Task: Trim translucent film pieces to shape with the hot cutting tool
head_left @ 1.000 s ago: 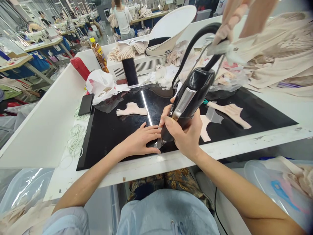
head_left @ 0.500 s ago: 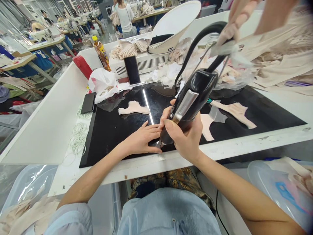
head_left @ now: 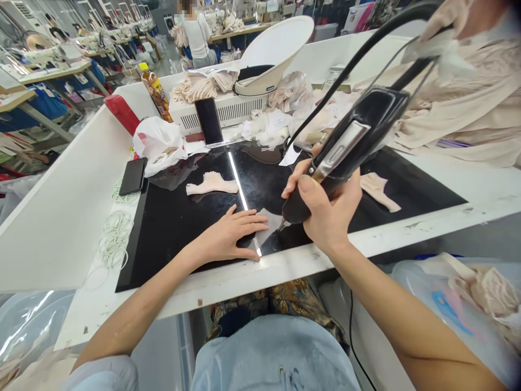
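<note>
My left hand (head_left: 235, 236) lies palm down with its fingers stretched out, over the edge of a small translucent piece (head_left: 268, 222) on the shiny black mat (head_left: 166, 233). Gripped in my right hand (head_left: 336, 209) is a black corded power tool (head_left: 350, 140) with a silver lever, tilted, its rounded lower end close to the mat. The tip is hard to make out beside the translucent piece. A beige fabric piece (head_left: 212, 183) lies beyond my left hand. Another beige piece (head_left: 379, 191) lies right of my right hand, which partly hides it.
Behind the mat stand a dark phone (head_left: 208, 120), a white vented box (head_left: 244, 108) with a sun visor (head_left: 280, 49), and a bottle (head_left: 157, 92). At left are a second phone (head_left: 133, 176), a white plastic bag (head_left: 159, 145) and light green elastic loops (head_left: 116, 236). Beige fabric (head_left: 459, 119) is heaped right.
My right hand has moved the power tool to the right, away from my left hand. The translucent piece now shows between them. My left hand stays flat; the view has shifted slightly.
</note>
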{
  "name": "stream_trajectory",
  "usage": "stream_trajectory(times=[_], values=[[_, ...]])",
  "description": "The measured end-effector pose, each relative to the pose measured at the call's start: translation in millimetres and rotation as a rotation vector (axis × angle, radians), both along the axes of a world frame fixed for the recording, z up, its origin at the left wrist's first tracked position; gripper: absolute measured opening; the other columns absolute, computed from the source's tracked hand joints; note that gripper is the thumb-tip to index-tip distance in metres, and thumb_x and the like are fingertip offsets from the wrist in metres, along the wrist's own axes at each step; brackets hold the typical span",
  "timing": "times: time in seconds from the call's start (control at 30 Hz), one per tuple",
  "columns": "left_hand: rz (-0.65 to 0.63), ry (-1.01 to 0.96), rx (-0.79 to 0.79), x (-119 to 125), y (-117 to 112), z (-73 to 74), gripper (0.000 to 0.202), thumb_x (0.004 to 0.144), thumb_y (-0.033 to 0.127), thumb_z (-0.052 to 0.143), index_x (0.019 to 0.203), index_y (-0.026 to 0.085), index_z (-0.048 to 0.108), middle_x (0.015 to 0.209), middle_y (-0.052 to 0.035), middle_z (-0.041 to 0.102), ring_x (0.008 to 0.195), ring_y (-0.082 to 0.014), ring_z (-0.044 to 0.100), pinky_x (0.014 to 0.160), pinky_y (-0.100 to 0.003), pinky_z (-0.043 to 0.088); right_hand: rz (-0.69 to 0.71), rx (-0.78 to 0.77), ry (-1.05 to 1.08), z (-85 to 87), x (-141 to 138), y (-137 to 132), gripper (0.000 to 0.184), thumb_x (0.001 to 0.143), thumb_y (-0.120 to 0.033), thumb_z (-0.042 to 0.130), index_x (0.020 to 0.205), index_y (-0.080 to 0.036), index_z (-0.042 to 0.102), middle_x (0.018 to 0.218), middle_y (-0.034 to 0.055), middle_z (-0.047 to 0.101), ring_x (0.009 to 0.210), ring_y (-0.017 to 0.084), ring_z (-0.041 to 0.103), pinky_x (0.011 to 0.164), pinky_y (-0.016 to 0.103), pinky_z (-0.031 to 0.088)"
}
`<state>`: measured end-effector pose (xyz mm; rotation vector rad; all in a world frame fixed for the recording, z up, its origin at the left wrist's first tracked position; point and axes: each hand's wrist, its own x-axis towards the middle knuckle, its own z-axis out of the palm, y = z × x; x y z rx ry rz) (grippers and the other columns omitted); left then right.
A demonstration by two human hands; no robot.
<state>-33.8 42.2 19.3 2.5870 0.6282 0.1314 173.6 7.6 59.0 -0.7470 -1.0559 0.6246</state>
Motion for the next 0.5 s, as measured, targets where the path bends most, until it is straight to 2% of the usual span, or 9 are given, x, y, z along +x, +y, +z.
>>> stream_trajectory(times=[0.13,0.23,0.37,0.5], values=[[-0.015,0.001,0.032,-0.6,0.0,-0.1,0.068,0.087,0.061,0.068,0.146,0.032,0.051,0.157,-0.0076,0.047,0.153,-0.0321,0.030,0.124,-0.064,0.010,-0.085,0.062,-0.005,-1.7,14.4,7.5,0.031,0.080,-0.039,0.079,0.099,-0.032,0.056,0.084,-0.0016,0.062,0.062,0.015,0.058,0.057,0.037,0.059],[-0.025,-0.019,0.072,2.0,-0.5,3.0,0.062,0.089,0.059,0.066,0.143,0.031,0.054,0.157,-0.0080,0.048,0.154,-0.0318,0.029,0.125,-0.062,0.012,-0.117,0.052,0.003,-3.0,18.6,11.5,0.031,0.079,-0.039,0.080,0.097,-0.031,0.057,0.084,-0.0018,0.062,0.063,0.015,0.058,0.057,0.037,0.060],[-0.027,-0.055,0.106,13.0,0.8,7.4,0.053,0.093,0.055,0.063,0.139,0.029,0.057,0.153,-0.0083,0.052,0.149,-0.0293,0.037,0.126,-0.058,0.016,-0.129,0.046,-0.011,-4.0,18.6,14.0,0.031,0.079,-0.041,0.080,0.098,-0.032,0.057,0.085,-0.0012,0.062,0.064,0.015,0.059,0.057,0.037,0.060],[-0.044,-0.054,0.121,27.2,4.2,5.5,0.052,0.095,0.052,0.062,0.139,0.026,0.057,0.150,-0.0091,0.055,0.142,-0.0271,0.047,0.125,-0.056,0.019,-0.126,0.062,-0.003,-5.9,16.3,14.7,0.030,0.079,-0.038,0.080,0.097,-0.032,0.057,0.084,-0.0011,0.062,0.062,0.015,0.059,0.057,0.037,0.060]])
